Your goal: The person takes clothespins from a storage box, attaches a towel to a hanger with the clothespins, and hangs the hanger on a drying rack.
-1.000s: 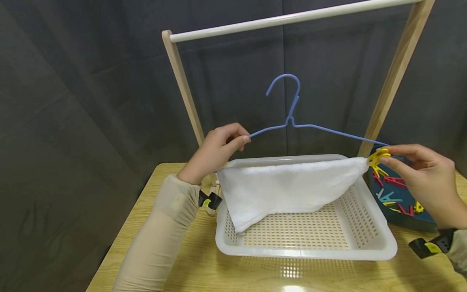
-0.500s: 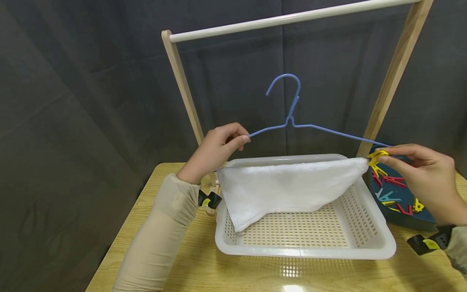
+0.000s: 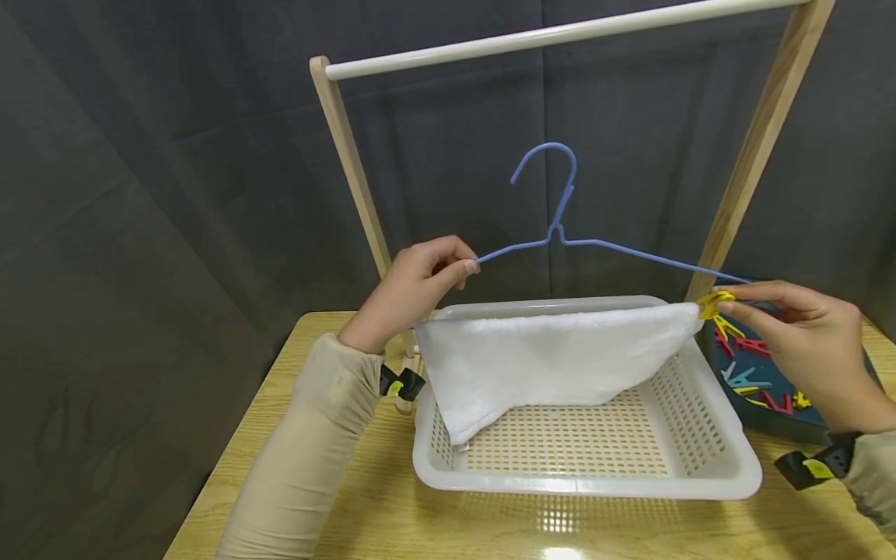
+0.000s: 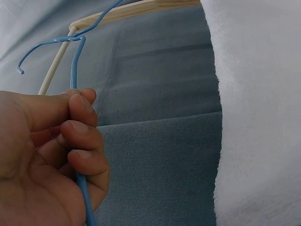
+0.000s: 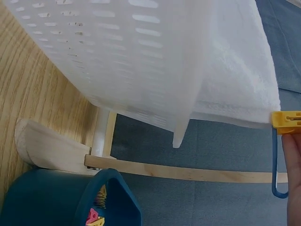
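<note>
A blue wire hanger is held up over a white perforated basket, with a white towel draped over its lower bar and hanging into the basket. My left hand pinches the hanger's left shoulder; in the left wrist view the blue wire runs through the curled fingers. My right hand pinches a yellow clothespin at the towel's right corner on the hanger's right end. The right wrist view shows the yellow clothespin sitting at the towel edge above the hanger's blue end loop.
A wooden rack with a white top rail stands behind the basket, its posts at left and right. A dark blue tray with several coloured clothespins lies to the basket's right on the wooden table.
My right hand with the yellow clothespin has shifted slightly left, closing onto the towel's right corner. The left hand and hanger have stayed put.
</note>
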Motion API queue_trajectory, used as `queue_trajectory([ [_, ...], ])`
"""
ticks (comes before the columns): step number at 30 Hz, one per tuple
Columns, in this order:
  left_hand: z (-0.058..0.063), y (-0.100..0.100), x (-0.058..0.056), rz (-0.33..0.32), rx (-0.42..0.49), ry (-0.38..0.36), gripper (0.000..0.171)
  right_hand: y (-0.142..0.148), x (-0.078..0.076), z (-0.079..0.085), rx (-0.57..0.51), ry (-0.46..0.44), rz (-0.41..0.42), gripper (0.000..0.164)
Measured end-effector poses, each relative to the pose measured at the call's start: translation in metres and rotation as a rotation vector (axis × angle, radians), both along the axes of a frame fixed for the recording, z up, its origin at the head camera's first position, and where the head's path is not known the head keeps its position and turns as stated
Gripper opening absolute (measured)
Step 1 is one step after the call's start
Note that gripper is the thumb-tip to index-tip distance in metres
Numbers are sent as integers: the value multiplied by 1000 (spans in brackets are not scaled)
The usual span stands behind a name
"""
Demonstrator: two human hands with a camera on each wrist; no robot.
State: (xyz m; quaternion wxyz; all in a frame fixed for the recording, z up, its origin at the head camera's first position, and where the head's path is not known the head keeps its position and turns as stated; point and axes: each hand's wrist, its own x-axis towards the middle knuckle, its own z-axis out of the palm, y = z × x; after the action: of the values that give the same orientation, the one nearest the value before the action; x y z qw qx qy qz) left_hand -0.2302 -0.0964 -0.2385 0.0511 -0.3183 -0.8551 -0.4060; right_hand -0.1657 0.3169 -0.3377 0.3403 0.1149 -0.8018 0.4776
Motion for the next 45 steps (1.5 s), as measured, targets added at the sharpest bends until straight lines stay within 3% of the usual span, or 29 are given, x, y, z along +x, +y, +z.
queue_trajectory([
  [9, -2, 1, 0, -11, -2, -4, 13, 2, -5, -6, -3, 85, 49, 32],
  [18, -4, 1, 0, -16, -1, -1, 12, -3, -1, -8, 59, -1, -35, 20],
  [33, -6, 2, -1, -15, -7, -1, 13, -5, -3, -11, 195, 71, -59, 22],
  [45, -8, 1, -2, -8, 3, -8, 13, 1, -5, -15, 214, -10, -93, 25],
])
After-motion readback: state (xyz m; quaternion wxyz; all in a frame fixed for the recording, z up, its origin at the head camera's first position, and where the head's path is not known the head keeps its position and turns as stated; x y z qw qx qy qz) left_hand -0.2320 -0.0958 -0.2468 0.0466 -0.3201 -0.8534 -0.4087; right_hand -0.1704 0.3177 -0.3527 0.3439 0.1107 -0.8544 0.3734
